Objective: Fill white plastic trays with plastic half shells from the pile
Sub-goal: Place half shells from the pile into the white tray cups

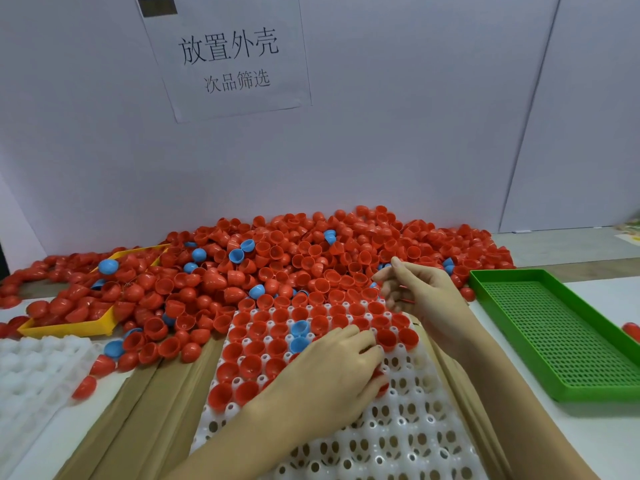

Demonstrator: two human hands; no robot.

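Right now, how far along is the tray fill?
Far rows of the white tray hold shells, two blue. Left hand is seating a red shell; right hand hovers by the pile. Near rows are unfilled; a second tray waits.

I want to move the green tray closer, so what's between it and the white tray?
In the head view, the right hand's forearm crosses that gap between white tray and green tray, over brown cardboard and bare tabletop.

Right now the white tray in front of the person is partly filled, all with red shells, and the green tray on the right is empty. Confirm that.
Not quite. In the head view, the white tray is partly filled, but not all red: two blue shells sit among the red shells. The green tray on the right is indeed empty.
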